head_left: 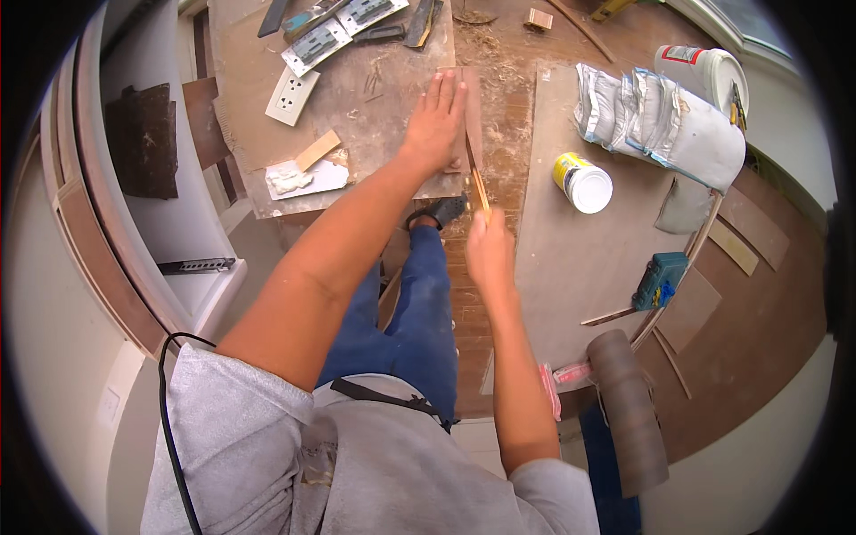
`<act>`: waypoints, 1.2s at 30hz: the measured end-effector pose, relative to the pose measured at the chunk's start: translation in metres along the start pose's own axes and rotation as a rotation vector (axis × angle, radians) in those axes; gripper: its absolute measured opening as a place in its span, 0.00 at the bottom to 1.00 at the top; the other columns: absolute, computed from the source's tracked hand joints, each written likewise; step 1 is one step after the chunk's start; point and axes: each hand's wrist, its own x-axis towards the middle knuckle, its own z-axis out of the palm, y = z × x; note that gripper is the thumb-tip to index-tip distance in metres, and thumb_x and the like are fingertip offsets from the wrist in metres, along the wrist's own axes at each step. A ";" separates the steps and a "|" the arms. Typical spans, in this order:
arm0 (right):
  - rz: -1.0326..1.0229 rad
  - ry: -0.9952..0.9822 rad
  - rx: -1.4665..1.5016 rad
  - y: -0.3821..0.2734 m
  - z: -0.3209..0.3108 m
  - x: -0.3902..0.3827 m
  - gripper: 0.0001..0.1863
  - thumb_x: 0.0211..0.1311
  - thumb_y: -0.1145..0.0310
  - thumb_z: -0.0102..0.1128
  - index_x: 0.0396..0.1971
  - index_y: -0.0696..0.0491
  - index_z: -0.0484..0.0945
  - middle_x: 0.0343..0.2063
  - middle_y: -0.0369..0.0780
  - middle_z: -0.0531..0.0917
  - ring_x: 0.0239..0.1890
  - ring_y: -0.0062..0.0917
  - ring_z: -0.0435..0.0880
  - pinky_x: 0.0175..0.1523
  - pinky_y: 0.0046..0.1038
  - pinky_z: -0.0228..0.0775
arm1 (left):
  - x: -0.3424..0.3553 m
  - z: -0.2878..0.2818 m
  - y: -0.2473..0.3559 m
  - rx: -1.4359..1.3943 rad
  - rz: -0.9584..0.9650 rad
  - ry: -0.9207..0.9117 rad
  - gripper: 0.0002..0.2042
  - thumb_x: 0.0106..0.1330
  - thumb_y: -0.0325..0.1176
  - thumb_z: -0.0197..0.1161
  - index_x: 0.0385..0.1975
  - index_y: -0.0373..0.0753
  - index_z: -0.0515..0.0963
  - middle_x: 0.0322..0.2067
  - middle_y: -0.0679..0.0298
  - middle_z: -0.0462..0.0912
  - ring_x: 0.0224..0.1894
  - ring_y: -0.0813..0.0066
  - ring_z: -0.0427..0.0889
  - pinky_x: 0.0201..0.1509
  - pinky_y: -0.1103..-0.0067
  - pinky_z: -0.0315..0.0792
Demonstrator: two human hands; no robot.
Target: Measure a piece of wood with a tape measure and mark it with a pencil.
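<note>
My left hand lies flat with its fingers stretched out, pressing a thin brown board onto the worktable at its right edge. The board juts past that edge. Closed in a fist, my right hand grips a thin saw-like tool with yellow-orange on it. The tool is seen nearly edge-on, and its far end meets the board beside my left fingers. Its teeth, if any, do not show. My fist hides its near end.
Socket plates and hand tools lie on the table, near a wood block and a white board with white paste. To the right are a yellow-and-white tub, folded sacks, a bucket and a teal case. Shavings litter the floor.
</note>
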 end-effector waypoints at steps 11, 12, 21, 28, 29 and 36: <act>0.119 -0.097 0.073 0.011 -0.026 -0.090 0.17 0.77 0.59 0.47 0.49 0.59 0.70 0.33 0.63 0.84 0.37 0.65 0.82 0.43 0.60 0.71 | 0.000 0.008 -0.007 0.091 -0.041 0.043 0.62 0.46 0.45 0.82 0.78 0.32 0.45 0.78 0.40 0.41 0.81 0.42 0.42 0.79 0.57 0.54; 0.124 -0.094 0.074 0.014 -0.021 -0.081 0.17 0.77 0.59 0.47 0.49 0.59 0.70 0.33 0.63 0.84 0.37 0.65 0.82 0.43 0.60 0.71 | 0.001 0.007 -0.006 0.089 -0.035 0.042 0.62 0.46 0.45 0.82 0.78 0.32 0.45 0.78 0.40 0.41 0.81 0.42 0.42 0.79 0.57 0.54; -0.045 -0.009 0.008 -0.029 -0.002 0.039 0.19 0.78 0.58 0.45 0.49 0.62 0.71 0.32 0.63 0.84 0.39 0.63 0.83 0.45 0.58 0.73 | 0.000 0.001 -0.002 -0.016 -0.023 0.064 0.60 0.46 0.43 0.82 0.76 0.31 0.49 0.78 0.41 0.44 0.80 0.41 0.45 0.78 0.54 0.56; 0.124 -0.072 0.012 0.017 -0.011 -0.070 0.15 0.77 0.61 0.47 0.50 0.59 0.70 0.32 0.64 0.83 0.38 0.63 0.83 0.44 0.58 0.72 | -0.003 -0.002 -0.008 0.001 -0.026 0.022 0.65 0.41 0.43 0.85 0.77 0.33 0.46 0.78 0.40 0.41 0.80 0.41 0.43 0.77 0.56 0.59; 0.075 -0.038 0.026 0.015 -0.001 -0.036 0.16 0.77 0.61 0.47 0.49 0.59 0.71 0.32 0.64 0.83 0.38 0.63 0.83 0.44 0.58 0.72 | -0.001 -0.003 -0.001 -0.014 -0.006 0.023 0.65 0.41 0.44 0.85 0.78 0.33 0.46 0.78 0.41 0.41 0.80 0.41 0.43 0.77 0.56 0.58; -0.021 0.012 -0.032 -0.023 0.006 0.040 0.19 0.78 0.57 0.45 0.45 0.60 0.73 0.33 0.64 0.84 0.39 0.64 0.83 0.45 0.58 0.73 | 0.008 0.008 -0.008 0.016 -0.039 0.051 0.66 0.40 0.48 0.85 0.78 0.33 0.46 0.78 0.41 0.42 0.81 0.42 0.42 0.78 0.55 0.56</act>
